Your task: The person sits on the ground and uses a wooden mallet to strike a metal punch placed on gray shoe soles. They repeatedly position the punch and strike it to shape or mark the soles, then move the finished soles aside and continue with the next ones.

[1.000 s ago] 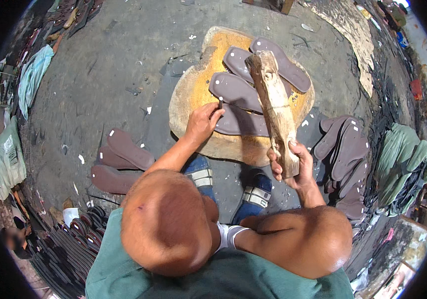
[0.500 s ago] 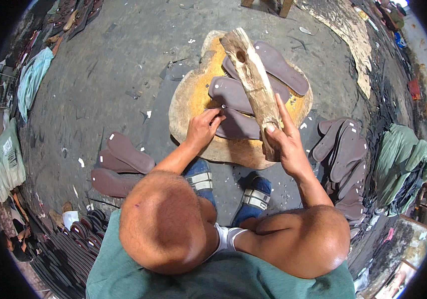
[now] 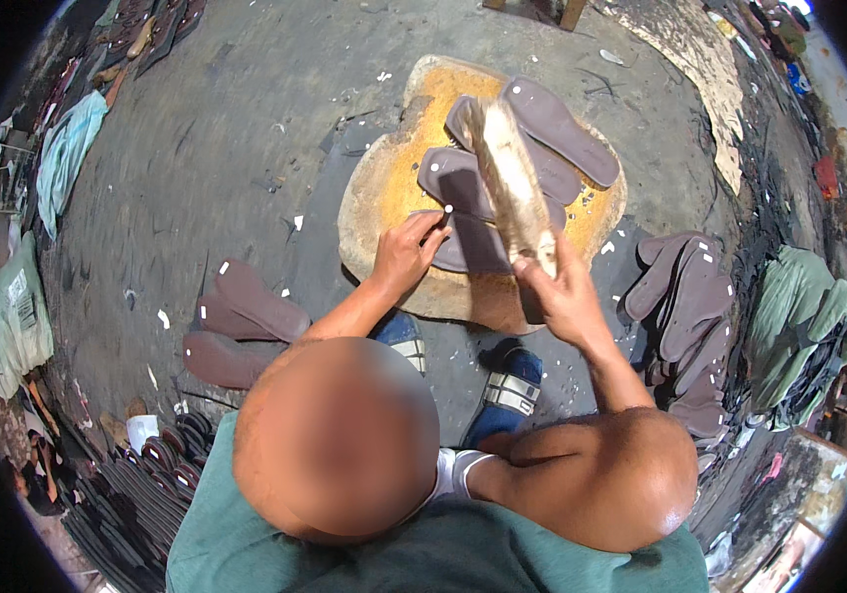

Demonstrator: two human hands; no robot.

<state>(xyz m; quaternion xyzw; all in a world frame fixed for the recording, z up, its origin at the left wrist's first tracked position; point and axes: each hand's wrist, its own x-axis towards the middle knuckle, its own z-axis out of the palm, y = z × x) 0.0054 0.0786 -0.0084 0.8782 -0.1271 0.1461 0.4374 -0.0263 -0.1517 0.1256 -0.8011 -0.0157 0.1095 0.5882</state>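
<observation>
My right hand [image 3: 564, 296] is wrapped round the near end of a rough wooden club [image 3: 509, 173], which is raised and smeared by motion. Beneath it lies a broad wooden slab [image 3: 374, 198] with a yellowish worn top, bearing several brown shoe soles. My left hand [image 3: 408, 252] rests at the slab's left part, fingertips pinched together by the heel end of the nearest sole [image 3: 473, 245]. A small round white spot shows just past those fingertips; what they grip is hidden. Another sole [image 3: 458, 180] lies just beyond, and a further sole [image 3: 562, 133] sits at the far right.
More soles lie on the floor at left [image 3: 255, 306], and a heap of soles [image 3: 690, 296] sits at right. Dark stacked soles [image 3: 137, 484] stand at lower left. Green cloth [image 3: 804, 316] hangs at right. My sandalled foot [image 3: 508, 390] is near the slab's front edge.
The club has swung, its far end now lower in the picture and the shaft turned more upright, as my right hand shifted slightly. My left hand has stayed nearly in place.
</observation>
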